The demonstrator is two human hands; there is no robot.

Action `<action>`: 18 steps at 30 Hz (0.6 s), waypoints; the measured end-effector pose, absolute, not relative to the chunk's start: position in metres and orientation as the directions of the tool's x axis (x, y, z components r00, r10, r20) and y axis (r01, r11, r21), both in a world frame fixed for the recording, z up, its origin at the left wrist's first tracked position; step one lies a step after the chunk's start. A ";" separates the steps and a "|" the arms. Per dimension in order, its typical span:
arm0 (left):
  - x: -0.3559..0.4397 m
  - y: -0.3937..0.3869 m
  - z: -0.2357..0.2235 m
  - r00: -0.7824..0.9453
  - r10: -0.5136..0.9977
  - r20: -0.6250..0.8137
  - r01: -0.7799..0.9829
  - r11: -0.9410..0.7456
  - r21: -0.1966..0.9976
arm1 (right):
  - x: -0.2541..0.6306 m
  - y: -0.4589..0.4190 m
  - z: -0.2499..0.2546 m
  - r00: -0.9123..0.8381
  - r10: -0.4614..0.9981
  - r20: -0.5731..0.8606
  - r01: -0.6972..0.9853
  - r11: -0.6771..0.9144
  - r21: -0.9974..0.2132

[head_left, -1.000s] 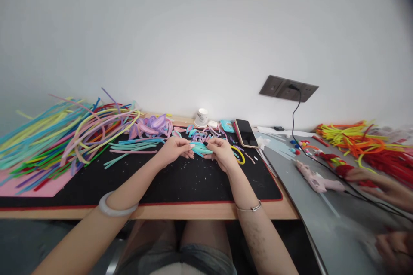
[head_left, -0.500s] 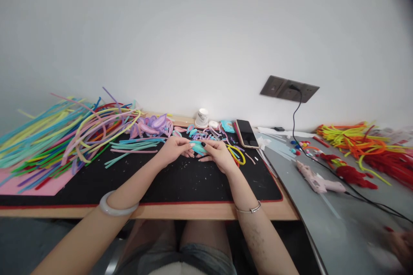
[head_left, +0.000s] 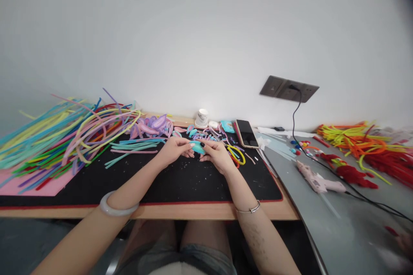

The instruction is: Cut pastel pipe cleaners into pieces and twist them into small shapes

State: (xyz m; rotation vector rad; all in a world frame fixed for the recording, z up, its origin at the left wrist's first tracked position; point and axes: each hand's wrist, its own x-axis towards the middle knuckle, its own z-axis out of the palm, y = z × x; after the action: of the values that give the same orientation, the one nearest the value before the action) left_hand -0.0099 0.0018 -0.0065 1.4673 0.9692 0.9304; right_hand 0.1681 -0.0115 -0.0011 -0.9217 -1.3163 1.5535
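Between my two hands is a small turquoise loop of pipe cleaner (head_left: 197,147), held just above the black mat (head_left: 193,184). My left hand (head_left: 177,150) pinches its left end between thumb and fingers. At the other end, my right hand (head_left: 217,154) grips it the same way, fingers curled; its exact shape is partly hidden by the fingertips. Behind the hands lie small pink and turquoise petal shapes (head_left: 191,130). Left of my left hand are cut turquoise pipe cleaners (head_left: 135,147), and a yellow pipe cleaner loop (head_left: 238,154) is right of my right hand.
A large pile of multicoloured pipe cleaners (head_left: 64,137) covers the left side. A paper cup (head_left: 202,117) and a phone (head_left: 247,133) stand near the wall. On the grey table at right are a corded glue gun (head_left: 319,179), red craft pieces (head_left: 351,174) and part of another person's hand (head_left: 403,240).
Both hands keep their hold, and the turquoise piece looks slightly narrower between the fingers. At the lower right, the other person's hand has shifted a little.
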 end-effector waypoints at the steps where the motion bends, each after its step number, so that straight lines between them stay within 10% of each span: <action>1: -0.010 0.002 -0.006 0.354 0.934 0.039 0.076 -0.070 0.995 | 0.168 -0.011 -0.002 -0.342 0.940 0.004 -0.146 -0.049 -0.988; 18: -0.012 -0.007 0.002 0.602 0.777 -0.186 0.085 0.170 0.982 | 0.181 -0.006 -0.001 -0.309 0.949 0.066 0.077 0.094 -0.993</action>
State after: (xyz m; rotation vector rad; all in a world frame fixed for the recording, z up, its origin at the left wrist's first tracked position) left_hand -0.0121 -0.0066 0.0016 1.3303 0.8206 0.5796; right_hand 0.1806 -0.0065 -0.0011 -1.0512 -1.5424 1.3260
